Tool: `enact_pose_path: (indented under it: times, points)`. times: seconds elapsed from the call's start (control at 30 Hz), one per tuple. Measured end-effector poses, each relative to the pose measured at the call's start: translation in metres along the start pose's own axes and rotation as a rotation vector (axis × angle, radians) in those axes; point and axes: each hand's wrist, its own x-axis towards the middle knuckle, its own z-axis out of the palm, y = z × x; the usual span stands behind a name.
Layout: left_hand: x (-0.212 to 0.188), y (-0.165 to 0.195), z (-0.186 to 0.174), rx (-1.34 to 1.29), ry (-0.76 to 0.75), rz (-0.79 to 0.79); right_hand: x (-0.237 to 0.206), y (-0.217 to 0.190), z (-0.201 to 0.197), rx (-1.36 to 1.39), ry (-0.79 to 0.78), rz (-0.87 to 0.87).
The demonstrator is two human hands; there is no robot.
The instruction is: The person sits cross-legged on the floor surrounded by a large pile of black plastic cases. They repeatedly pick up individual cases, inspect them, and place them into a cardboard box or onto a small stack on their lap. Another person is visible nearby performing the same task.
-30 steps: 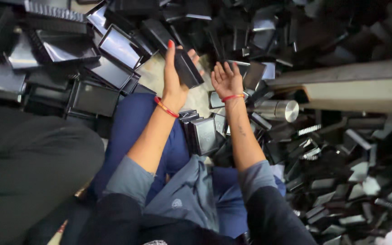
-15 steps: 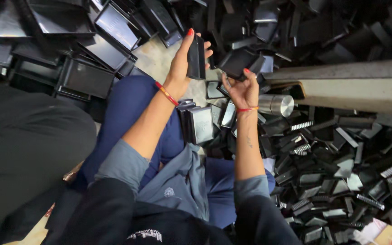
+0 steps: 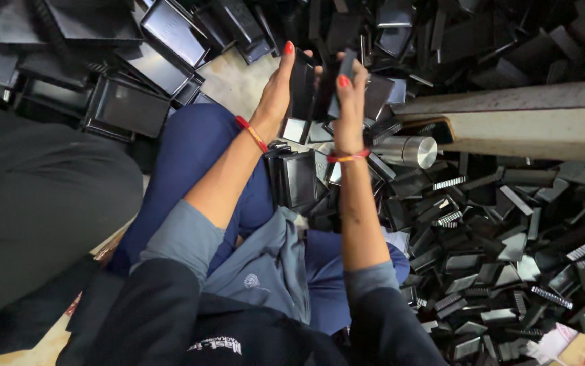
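I sit on the floor with blue-trousered legs stretched out. My left hand holds a black rectangular plastic case upright, fingers along its far edge. My right hand grips a smaller black plastic piece right next to that case, the two parts nearly touching. Both wrists wear red thread bands. A short stack of black tray-like cases rests between my knees below the hands.
A large heap of small black plastic parts covers the floor at right. Black rectangular trays lie piled at upper left. A grey beam with a metal cylinder crosses at right. A dark-clothed person's leg lies at left.
My right hand has risen from the pile with a small black piece and come beside the case in my left hand. The view has shifted slightly closer.
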Motion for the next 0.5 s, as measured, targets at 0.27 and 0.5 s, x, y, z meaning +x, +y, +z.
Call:
enact_pose_path:
  times: [0.27, 0.5]
  points:
    - [0.002, -0.008, -0.005, 0.084, 0.054, 0.176, 0.000, -0.008, 0.037, -0.386, -0.102, -0.169]
    - [-0.012, -0.003, -0.002, 0.252, 0.047, 0.156, 0.000, -0.005, 0.047, -0.471, -0.107, -0.274]
